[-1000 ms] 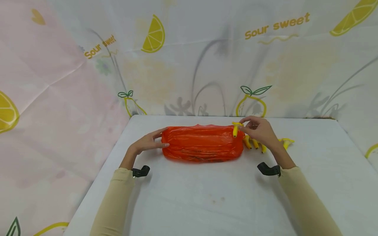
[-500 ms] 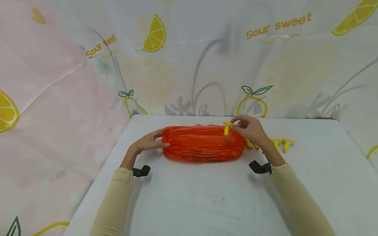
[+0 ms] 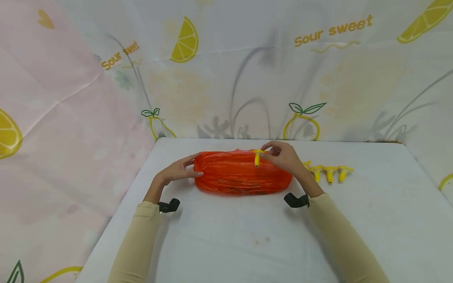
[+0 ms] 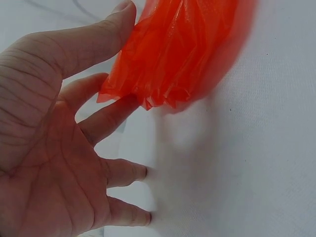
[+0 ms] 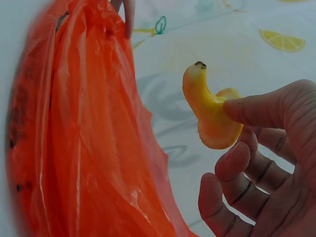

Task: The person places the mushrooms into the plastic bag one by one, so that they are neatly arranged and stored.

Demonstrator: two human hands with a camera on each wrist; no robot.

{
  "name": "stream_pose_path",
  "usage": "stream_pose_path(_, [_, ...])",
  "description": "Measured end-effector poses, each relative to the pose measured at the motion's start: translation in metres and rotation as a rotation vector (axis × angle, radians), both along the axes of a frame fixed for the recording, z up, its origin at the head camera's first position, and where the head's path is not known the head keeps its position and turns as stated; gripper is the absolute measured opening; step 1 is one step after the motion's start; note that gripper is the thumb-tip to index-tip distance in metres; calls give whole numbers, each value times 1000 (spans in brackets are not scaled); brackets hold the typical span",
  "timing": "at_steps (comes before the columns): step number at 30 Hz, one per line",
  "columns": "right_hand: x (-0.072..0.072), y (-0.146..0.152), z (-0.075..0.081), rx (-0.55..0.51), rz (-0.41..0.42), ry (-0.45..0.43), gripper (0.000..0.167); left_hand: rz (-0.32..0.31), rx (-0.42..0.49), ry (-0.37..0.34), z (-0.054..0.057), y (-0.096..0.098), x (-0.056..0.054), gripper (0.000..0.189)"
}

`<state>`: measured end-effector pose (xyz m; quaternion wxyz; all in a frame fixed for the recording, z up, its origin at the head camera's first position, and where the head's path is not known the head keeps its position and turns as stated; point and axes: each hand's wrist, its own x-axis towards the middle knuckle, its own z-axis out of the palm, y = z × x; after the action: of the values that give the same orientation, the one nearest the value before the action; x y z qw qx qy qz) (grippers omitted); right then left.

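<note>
An orange plastic bag [image 3: 242, 173] lies flat across the middle of the white table [image 3: 247, 243]. My left hand [image 3: 189, 167] holds the bag's left end, with the thumb [image 4: 98, 39] on top and a finger [image 4: 111, 113] under the crumpled edge [image 4: 168, 64]. My right hand [image 3: 272, 155] hovers above the bag's upper middle. It pinches a small yellow banana-shaped piece [image 3: 257, 158] between thumb [image 5: 266, 106] and fingers. In the right wrist view the piece [image 5: 210, 116] hangs beside the bag [image 5: 84, 133], its dark tip pointing up.
Three more yellow pieces [image 3: 330, 173] lie in a row on the table right of the bag, and a further one [image 3: 306, 163] shows partly behind my right wrist. Printed lemon cloth [image 3: 226, 70] walls the table at the back and sides.
My right hand has carried the yellow piece leftward, from the bag's right end to over its middle, uncovering the row of pieces on the table. The left hand and the bag have stayed put.
</note>
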<state>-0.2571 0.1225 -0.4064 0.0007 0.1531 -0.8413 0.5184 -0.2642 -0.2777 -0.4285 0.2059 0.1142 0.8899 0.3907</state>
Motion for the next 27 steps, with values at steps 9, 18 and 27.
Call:
stream_pose_path(9, [-4, -18, -9, 6, 21, -21, 22, -3, -2, 0, 2, 1, 1, 88])
stream_pose_path(18, [-7, -38, -17, -15, 81, -6, 23, 2, -1, -3, 3, 0, 2, 88])
stream_pose_path(27, [-9, -58, -24, -29, 118, -17, 23, 6, -8, -7, 5, 1, 4, 87])
